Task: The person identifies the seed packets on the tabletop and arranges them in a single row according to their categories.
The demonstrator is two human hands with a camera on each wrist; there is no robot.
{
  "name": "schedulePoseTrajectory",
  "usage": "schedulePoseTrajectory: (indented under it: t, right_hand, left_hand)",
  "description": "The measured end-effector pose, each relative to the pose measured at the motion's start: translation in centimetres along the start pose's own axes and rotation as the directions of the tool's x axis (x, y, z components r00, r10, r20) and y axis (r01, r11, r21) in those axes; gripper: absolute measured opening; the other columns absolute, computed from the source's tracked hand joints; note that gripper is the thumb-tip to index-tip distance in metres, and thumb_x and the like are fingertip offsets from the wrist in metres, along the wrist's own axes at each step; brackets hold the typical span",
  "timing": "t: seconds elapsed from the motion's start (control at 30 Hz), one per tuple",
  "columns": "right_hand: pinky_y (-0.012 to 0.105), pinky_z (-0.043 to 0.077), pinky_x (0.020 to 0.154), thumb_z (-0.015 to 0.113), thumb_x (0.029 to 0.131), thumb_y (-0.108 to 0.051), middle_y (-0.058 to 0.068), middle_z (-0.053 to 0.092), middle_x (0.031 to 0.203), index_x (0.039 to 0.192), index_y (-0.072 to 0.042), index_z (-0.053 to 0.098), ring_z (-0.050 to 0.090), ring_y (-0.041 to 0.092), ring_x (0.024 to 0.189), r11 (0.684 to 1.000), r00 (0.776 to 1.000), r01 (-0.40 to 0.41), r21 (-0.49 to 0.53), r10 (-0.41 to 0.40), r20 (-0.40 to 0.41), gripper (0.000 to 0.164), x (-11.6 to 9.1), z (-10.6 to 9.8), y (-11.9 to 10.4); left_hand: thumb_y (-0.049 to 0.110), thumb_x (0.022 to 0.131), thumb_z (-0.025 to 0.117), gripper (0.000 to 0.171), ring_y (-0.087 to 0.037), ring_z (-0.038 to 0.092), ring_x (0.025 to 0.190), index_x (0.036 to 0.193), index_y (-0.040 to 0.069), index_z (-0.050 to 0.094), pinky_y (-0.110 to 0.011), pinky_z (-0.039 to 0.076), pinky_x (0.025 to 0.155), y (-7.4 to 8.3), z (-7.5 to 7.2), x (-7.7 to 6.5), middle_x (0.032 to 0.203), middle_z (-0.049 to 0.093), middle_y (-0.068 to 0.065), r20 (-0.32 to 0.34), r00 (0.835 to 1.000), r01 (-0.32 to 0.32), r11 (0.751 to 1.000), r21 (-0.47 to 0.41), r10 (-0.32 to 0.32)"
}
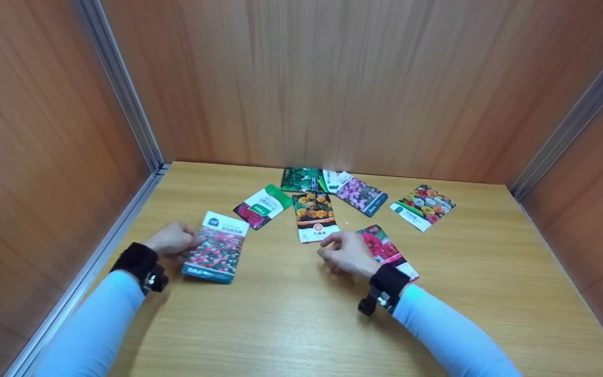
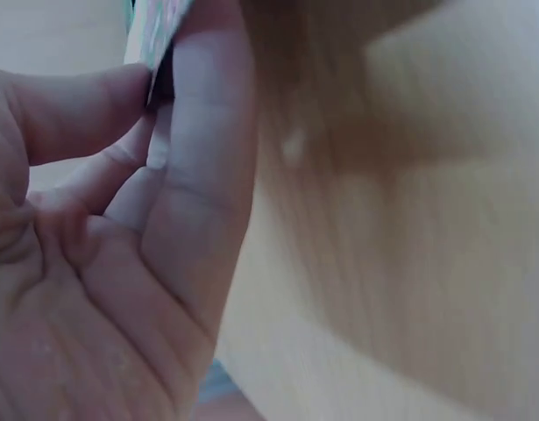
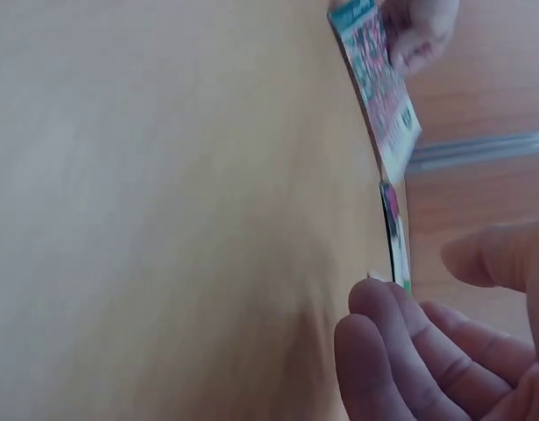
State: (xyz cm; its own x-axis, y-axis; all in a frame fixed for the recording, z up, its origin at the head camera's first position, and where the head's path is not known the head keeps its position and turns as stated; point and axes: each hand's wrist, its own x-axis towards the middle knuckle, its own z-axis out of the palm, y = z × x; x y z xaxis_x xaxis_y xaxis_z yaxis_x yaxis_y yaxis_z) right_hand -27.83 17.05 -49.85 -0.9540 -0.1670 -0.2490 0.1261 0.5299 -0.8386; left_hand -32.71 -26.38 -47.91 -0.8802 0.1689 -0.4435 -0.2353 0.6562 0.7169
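Observation:
My left hand (image 1: 173, 241) pinches the left edge of a seed packet (image 1: 218, 246) with pink flowers and a blue lower band. In the left wrist view, thumb and fingers (image 2: 208, 132) meet on the packet's edge (image 2: 157, 39). The right hand (image 1: 349, 254) holds nothing; its thumb stands apart from loosely bent fingers in the right wrist view. It hovers between an orange-flower seed packet (image 1: 314, 214) and a red-flower seed packet (image 1: 380, 243), partly covering the latter. Whether it touches either packet I cannot tell.
Further back lie a green-and-white packet (image 1: 264, 206), a dark green leafy packet (image 1: 301, 179), a purple-flower packet (image 1: 360, 192) overlapping a white-green one (image 1: 330, 179), and a mixed-flower packet (image 1: 423, 207) at right. Wooden panels with metal corner strips (image 1: 123, 78) enclose the table (image 1: 291, 324).

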Motion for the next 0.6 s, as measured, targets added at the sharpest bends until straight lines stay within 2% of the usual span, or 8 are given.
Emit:
schedulePoseTrajectory:
  t: [0.1,0.27,0.4,0.47,0.6]
  right_hand:
    - [0.036,0.061,0.064,0.076,0.100,-0.025,0.011,0.075,0.096,0.121,-0.013,0.075,0.075,0.032,0.074,0.999,0.998,0.009,-0.037,-0.011,-0.054,0.024,-0.1,-2.1,0.4]
    - [0.042,0.062,0.066,0.075,0.100,-0.027,0.012,0.075,0.096,0.119,-0.013,0.076,0.073,0.039,0.080,0.999,0.994,0.028,-0.045,-0.033,-0.109,0.023,-0.2,-4.7,0.6]
    - [0.046,0.063,0.070,0.074,0.101,-0.027,0.012,0.074,0.096,0.119,-0.012,0.077,0.073,0.041,0.082,0.998,0.991,0.035,-0.047,-0.041,-0.131,0.023,-0.4,-5.9,1.0]
    - [0.046,0.063,0.072,0.074,0.101,-0.027,0.010,0.076,0.095,0.117,-0.012,0.078,0.074,0.041,0.082,0.996,0.987,0.049,-0.072,-0.059,-0.147,0.023,-0.5,-6.4,1.3]
    - [0.042,0.063,0.068,0.074,0.100,-0.028,0.015,0.077,0.096,0.113,-0.011,0.079,0.075,0.041,0.081,0.994,0.984,0.053,-0.095,-0.068,-0.162,0.022,-0.8,-7.0,2.2]
  left_hand:
    - [0.011,0.106,0.059,0.025,-0.014,0.057,0.067,0.083,0.006,0.065,-0.029,0.054,0.059,-1.3,-1.2,-1.1,0.075,0.060,0.000,-0.011,1.000,-0.009,0.999,0.039,0.010]
    - [0.011,0.106,0.057,0.021,-0.017,0.057,0.067,0.090,0.002,0.067,-0.030,0.052,0.057,-2.7,-2.4,-2.1,0.076,0.059,-0.002,-0.060,0.998,0.012,0.989,0.147,-0.003]
    - [0.013,0.104,0.057,0.026,-0.016,0.051,0.062,0.079,0.008,0.061,-0.029,0.045,0.054,-3.1,-2.3,-2.4,0.068,0.051,0.000,-0.138,0.990,0.017,0.966,0.257,0.019]
    - [0.011,0.100,0.059,0.030,-0.016,0.049,0.058,0.070,0.011,0.057,-0.029,0.041,0.053,-3.2,-2.1,-2.4,0.063,0.047,0.002,-0.181,0.982,0.009,0.945,0.326,0.053]
    - [0.006,0.090,0.062,0.028,-0.020,0.049,0.058,0.065,0.013,0.051,-0.031,0.038,0.056,-3.0,-1.7,-2.5,0.062,0.046,-0.001,-0.224,0.973,0.037,0.913,0.407,0.060]
